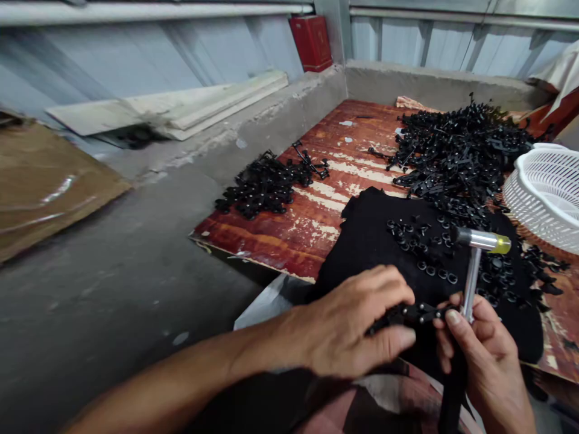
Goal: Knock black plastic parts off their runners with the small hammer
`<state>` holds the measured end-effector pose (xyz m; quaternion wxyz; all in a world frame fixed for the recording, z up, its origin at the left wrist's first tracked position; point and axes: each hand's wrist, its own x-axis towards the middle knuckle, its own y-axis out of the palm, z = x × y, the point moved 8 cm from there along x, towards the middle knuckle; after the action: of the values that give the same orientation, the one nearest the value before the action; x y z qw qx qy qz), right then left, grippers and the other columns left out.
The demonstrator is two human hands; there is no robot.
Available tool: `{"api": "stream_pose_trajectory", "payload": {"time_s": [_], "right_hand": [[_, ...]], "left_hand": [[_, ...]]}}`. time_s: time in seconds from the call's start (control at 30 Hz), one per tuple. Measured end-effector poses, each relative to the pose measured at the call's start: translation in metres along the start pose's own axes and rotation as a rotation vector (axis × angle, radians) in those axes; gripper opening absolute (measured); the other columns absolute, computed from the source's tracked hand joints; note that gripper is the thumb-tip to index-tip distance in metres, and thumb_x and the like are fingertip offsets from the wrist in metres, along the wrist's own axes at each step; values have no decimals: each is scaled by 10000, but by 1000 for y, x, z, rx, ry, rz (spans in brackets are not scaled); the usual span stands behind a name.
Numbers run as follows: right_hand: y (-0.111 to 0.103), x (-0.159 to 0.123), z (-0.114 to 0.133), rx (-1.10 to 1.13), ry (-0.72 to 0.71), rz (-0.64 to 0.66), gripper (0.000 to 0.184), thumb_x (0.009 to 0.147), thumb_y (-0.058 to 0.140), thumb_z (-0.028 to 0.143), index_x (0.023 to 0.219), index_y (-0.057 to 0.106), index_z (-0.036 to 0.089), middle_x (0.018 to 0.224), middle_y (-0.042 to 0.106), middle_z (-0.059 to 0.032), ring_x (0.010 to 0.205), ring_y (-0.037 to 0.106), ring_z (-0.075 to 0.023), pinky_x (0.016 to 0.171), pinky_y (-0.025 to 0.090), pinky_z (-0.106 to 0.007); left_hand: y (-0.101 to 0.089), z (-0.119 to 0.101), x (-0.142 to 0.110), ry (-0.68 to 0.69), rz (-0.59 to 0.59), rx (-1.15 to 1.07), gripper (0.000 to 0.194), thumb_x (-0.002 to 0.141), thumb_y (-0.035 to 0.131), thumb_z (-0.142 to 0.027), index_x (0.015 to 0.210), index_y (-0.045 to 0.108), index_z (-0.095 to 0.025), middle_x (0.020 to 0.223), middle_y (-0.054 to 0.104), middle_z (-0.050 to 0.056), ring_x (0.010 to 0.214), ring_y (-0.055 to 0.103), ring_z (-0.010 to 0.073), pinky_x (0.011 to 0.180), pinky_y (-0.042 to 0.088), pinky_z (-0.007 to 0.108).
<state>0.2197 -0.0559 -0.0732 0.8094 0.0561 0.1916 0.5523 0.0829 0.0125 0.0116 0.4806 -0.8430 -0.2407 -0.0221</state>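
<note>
My left hand [357, 325] is curled round one end of a small black jointed part [423, 313] dotted with silver rivets; some of it is hidden under my fingers. With my right hand [486, 352] I grip a two-faced hammer [471, 277], its metal head upward with one black and one yellow face. The thumb and a finger of that same hand also pinch the right end of the jointed part. Both hands are just in front of a black cloth pad [375, 235], on which small black rings [436, 271] and other small pieces lie scattered.
A red-brown worn board [325, 205] carries a large heap of black parts [456, 150] and a smaller pile [266, 184] to the left. White plastic baskets [547, 193] stand at the right edge. A low concrete ledge [271, 120] runs behind, with a red box [312, 42] on it.
</note>
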Motion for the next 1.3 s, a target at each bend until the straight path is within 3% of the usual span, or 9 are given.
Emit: {"api": "stream_pose_trajectory", "payload": {"time_s": [0.13,0.23,0.3,0.53,0.7,0.77,0.9,1.07,1.3], "right_hand": [[-5,-2,1,-3,26,-58,247,828,753,338,996,608,229,770,667,-19,437,448,-63,349,390,-126],[-6,-4,2,-9,36,-78,240,819,760,352,983,634,232,749,658,-11,429,436,-56,343,383,-120],[-7,-5,1,-12,36,-83,240,821,755,364,988,640,235,731,646,-5,432,438,-61,342,383,-123],[-20,-1,-10,-67,81,-4,267,824,748,384,1025,660,231,745,655,-37,458,470,-84,366,383,-146],[-28,3,-16,-235,80,122,224,857,729,321,1056,692,224,598,575,10,475,504,-81,440,408,-127],[-26,3,-14,-259,41,160,192,874,708,305,1058,691,257,696,630,-6,504,540,-92,460,449,-144],[-20,3,-9,-205,7,157,160,873,703,297,1031,681,294,914,685,-36,582,608,-132,471,515,-190],[-12,2,-4,-177,-3,146,124,859,724,284,980,698,290,909,704,-31,601,640,-130,521,546,-185],[-15,0,-7,-187,40,85,130,845,736,316,966,715,272,918,717,-50,617,660,-146,579,564,-204]], "left_hand": [[-27,54,29,-133,-162,184,213,925,404,-184,1066,561,-153,1187,534,120,1123,478,210,992,388,386],[-21,85,49,-108,-89,324,275,899,442,-149,1145,559,-181,1301,501,110,1198,445,239,990,389,434],[-15,95,52,-95,-51,362,275,898,452,-147,1148,563,-180,1230,564,95,1132,494,233,950,416,428],[-20,74,15,-139,-205,260,131,893,481,-144,941,602,-137,892,635,60,821,585,150,732,470,282],[-19,80,5,-340,-200,12,57,835,563,-137,847,610,-166,727,626,-22,589,535,77,574,414,211],[-19,86,5,-375,-179,3,50,821,588,-141,830,623,-175,716,638,-27,630,547,93,612,424,227],[-21,85,5,-236,-178,171,110,866,558,-180,824,660,-180,902,672,24,851,550,158,815,428,335],[-29,92,-6,-207,-294,281,168,887,542,-209,829,696,-176,978,608,67,930,497,188,859,416,371],[-27,86,-12,-191,-252,281,188,877,517,-128,992,662,-163,980,632,68,920,503,185,837,417,359]]}}
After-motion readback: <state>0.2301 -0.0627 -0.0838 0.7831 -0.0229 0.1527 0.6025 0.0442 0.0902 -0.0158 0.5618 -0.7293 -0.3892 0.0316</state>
